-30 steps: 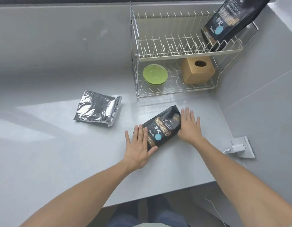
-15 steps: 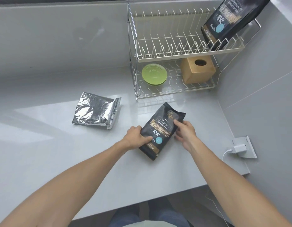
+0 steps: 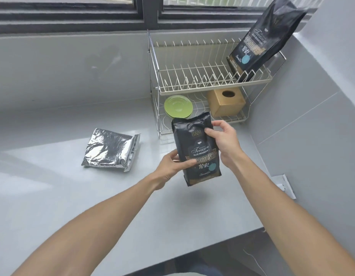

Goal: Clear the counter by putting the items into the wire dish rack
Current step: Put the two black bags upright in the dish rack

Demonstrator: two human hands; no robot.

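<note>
A black coffee bag [image 3: 198, 156] is held upright above the grey counter [image 3: 53, 196], just in front of the wire dish rack [image 3: 192, 90]. My left hand [image 3: 172, 166] grips its lower left edge. My right hand [image 3: 224, 140] pinches its upper right side. A second black coffee bag [image 3: 262, 40] leans in the right end of the rack's top shelf. On the lower shelf lie a green plate [image 3: 178, 106] and a wooden box [image 3: 226, 101] with a round hole. A silver foil pouch [image 3: 111, 150] lies flat on the counter, left of my hands.
A grey wall closes off the right side, with a white socket and plugged-in charger [image 3: 286, 186] low on it. A dark window frame [image 3: 73, 14] runs along the back. The counter's front edge [image 3: 172, 259] is near my body.
Both hands went from lying flat beside the bag to gripping it. The bag has been lifted off the counter, turned upright and brought toward the rack.
</note>
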